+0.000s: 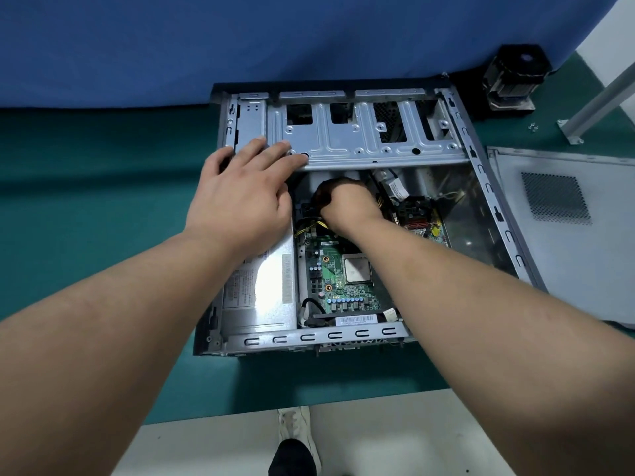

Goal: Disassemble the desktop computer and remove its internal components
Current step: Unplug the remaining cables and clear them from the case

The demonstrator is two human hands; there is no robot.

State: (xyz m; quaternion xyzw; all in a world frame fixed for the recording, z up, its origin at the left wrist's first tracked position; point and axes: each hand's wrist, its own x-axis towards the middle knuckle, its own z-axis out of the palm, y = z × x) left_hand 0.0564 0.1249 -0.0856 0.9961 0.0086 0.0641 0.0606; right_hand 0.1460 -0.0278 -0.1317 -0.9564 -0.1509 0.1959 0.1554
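An open desktop case [481, 173] lies on its side on the green table. My left hand [240, 194] rests flat with straight fingers on the metal drive cage [360, 139] at the case's far left. My right hand [347, 204] reaches inside below the cage, its fingers curled round a black connector with yellow and black power cables [311, 226]; the fingertips are hidden. The green motherboard [343, 286] with its bare processor [357, 267] lies under my right forearm. A silver power supply [261, 297] fills the case's left side.
The removed grey side panel [563, 235] lies right of the case. A black cooler with its fan [515, 80] stands at the back right beside a metal post [598, 101] and loose screws [533, 127]. A blue cloth [240, 46] hangs behind. My shoe [295, 441] shows below the table's edge.
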